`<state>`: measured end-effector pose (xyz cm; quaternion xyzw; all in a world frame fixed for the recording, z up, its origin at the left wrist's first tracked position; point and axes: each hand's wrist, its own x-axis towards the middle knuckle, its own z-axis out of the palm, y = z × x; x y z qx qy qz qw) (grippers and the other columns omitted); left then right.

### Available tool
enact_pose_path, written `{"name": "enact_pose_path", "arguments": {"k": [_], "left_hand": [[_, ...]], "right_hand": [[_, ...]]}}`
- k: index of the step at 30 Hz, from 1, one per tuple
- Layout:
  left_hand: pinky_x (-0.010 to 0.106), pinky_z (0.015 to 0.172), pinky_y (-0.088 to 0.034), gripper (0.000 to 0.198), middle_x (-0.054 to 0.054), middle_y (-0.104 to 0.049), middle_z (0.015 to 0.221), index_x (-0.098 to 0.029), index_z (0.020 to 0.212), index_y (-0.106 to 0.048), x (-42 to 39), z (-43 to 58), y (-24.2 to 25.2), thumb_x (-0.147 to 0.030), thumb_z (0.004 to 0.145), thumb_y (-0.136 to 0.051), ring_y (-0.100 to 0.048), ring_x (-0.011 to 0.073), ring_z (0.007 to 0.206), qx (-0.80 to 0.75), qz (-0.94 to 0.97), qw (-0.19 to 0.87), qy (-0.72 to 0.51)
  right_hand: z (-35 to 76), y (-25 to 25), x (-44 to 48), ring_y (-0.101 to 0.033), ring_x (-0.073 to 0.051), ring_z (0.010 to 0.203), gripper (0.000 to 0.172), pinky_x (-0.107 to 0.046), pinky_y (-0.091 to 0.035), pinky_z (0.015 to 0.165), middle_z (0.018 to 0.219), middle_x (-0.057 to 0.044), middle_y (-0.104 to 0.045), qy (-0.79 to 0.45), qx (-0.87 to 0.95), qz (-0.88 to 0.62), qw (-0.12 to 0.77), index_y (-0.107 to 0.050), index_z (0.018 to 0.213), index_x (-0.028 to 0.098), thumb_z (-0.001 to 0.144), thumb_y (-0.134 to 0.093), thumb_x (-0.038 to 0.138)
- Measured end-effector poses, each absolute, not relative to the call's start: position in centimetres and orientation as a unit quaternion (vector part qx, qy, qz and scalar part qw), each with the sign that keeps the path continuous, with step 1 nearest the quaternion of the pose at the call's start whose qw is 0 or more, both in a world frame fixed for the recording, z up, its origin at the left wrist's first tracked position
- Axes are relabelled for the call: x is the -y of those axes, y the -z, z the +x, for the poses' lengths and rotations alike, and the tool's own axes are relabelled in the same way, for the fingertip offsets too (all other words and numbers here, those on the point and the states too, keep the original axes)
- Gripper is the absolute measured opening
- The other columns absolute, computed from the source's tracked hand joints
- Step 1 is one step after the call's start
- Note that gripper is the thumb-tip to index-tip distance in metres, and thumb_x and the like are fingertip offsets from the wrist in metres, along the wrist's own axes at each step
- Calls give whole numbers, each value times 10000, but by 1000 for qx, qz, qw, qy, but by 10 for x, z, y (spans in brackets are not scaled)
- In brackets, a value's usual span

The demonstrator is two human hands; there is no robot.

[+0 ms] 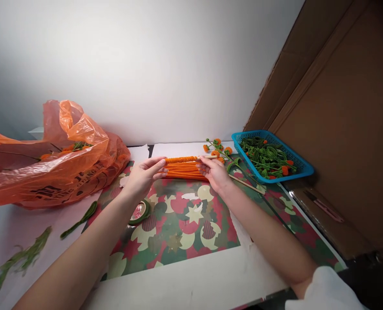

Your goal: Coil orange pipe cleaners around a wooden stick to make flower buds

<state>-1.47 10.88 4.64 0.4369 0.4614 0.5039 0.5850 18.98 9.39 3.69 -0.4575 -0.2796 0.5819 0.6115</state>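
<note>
My left hand (144, 174) and my right hand (214, 172) each pinch one end of a thin stick wound with orange pipe cleaner (182, 159), held level over the table. Just below it lies a bundle of straight orange pipe cleaners (184, 171) between both hands, on a sheet printed with red, green and cream shapes (181, 224). A roll of green floral tape (139, 212) lies under my left wrist.
A crumpled orange plastic bag (49, 159) fills the left. A blue basket (303, 165) of green and orange pieces stands at the right, with small orange flowers on green stems (219, 150) beside it. Green stems (80, 220) lie at the left front. Cardboard (340, 107) walls the right.
</note>
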Motion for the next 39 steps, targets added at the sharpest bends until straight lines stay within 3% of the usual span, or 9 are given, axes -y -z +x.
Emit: {"name": "enact_pose_path", "arguments": {"k": [7, 13, 20, 26, 31, 33, 35, 37, 39], "left_hand": [[212, 688, -537, 403, 10, -660, 718, -124, 773, -729, -112, -21, -49, -334, 462, -876, -599, 87, 656, -455, 414, 571, -543], [186, 631, -520, 375, 11, -659, 689, -130, 759, -734, -114, -26, -47, -364, 497, -864, -590, 80, 624, -451, 450, 584, -504], [161, 607, -506, 362, 10, -647, 663, -129, 751, -724, -113, -22, -46, -382, 524, -850, -596, 82, 628, -457, 467, 599, -462], [155, 615, -521, 328, 13, -636, 749, -130, 796, -690, -111, -17, -42, -349, 591, -821, -606, 73, 631, -438, 437, 626, -474], [237, 733, -544, 364, 57, -586, 1076, -183, 1037, -588, -106, -4, -38, -380, 745, -682, -649, 129, 830, -420, 409, 640, -496], [304, 798, -536, 425, 89, -514, 1227, -207, 1140, -512, -103, -3, -38, -413, 784, -621, -625, 184, 974, -456, 447, 576, -510], [366, 867, -502, 509, 103, -452, 1323, -233, 1224, -449, -101, -5, -40, -414, 780, -619, -561, 230, 1097, -496, 553, 429, -514], [410, 921, -452, 494, 97, -509, 1278, -234, 1203, -484, -99, -9, -43, -394, 763, -639, -515, 260, 1140, -487, 697, 262, -457], [395, 891, -449, 341, 81, -622, 1102, -214, 1087, -567, -98, -13, -46, -377, 789, -608, -561, 253, 1046, -441, 804, 173, -358]], "right_hand": [[199, -41, -93, -597, -70, 571, 133, -194, -482, 608, 695, -15, -711, -626, 375, -456, 509, -713, 680, 160, 612, -766, 262], [209, -50, -94, -582, -93, 516, 339, -205, -448, 514, 561, -36, -659, -588, 491, -465, 444, -687, 583, 111, 572, -793, 433], [207, -50, -92, -523, -77, 418, 520, -206, -385, 448, 446, -22, -578, -580, 538, -463, 399, -617, 496, 112, 681, -650, 596], [201, -44, -92, -514, -70, 467, 451, -209, -415, 506, 564, -29, -629, -589, 557, -457, 365, -614, 602, 116, 730, -630, 548], [199, -38, -92, -488, -50, 501, 281, -197, -396, 527, 752, -8, -638, -549, 571, -466, 394, -561, 704, 148, 753, -634, 414], [200, -37, -92, -495, -64, 527, 251, -202, -388, 534, 747, 1, -614, -517, 595, -470, 397, -554, 724, 154, 762, -617, 394], [203, -39, -90, -489, -79, 543, 236, -207, -372, 532, 687, 19, -570, -482, 629, -476, 382, -556, 726, 157, 768, -607, 384], [205, -43, -88, -473, -86, 549, 225, -212, -357, 535, 643, 31, -535, -452, 663, -477, 358, -563, 717, 156, 773, -602, 371], [207, -47, -86, -465, -88, 556, 218, -216, -354, 546, 640, 32, -538, -436, 688, -471, 340, -572, 719, 156, 788, -587, 362]]}}
